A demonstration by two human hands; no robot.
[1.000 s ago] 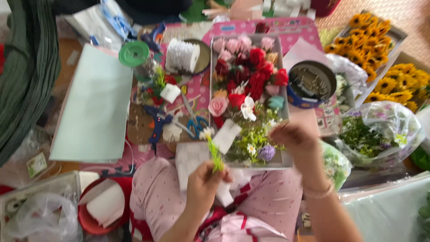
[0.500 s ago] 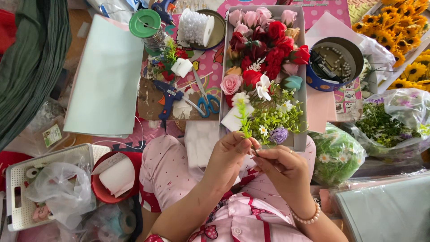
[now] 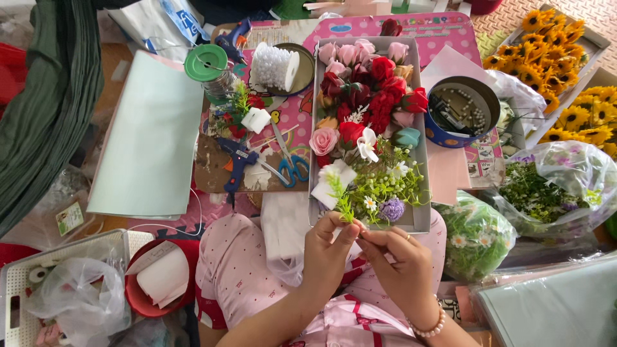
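pinching a green sprig (image 3: pixel 340 202), the left hand (image 3: pixel 328 247) is now joined by the right hand (image 3: pixel 398 257), brought back just below the flower tray (image 3: pixel 421 222); its fingertips are closed on the stem.

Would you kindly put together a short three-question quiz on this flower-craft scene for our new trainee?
1. True or false: the left hand holds a green sprig.
2. What lies right of the blue glue gun? A) scissors B) a hammer C) a paintbrush
3. Fill in: the right hand wears a bracelet of ____ beads at the wrist.

Key: 1 true; 2 A; 3 pale, pearl-like.
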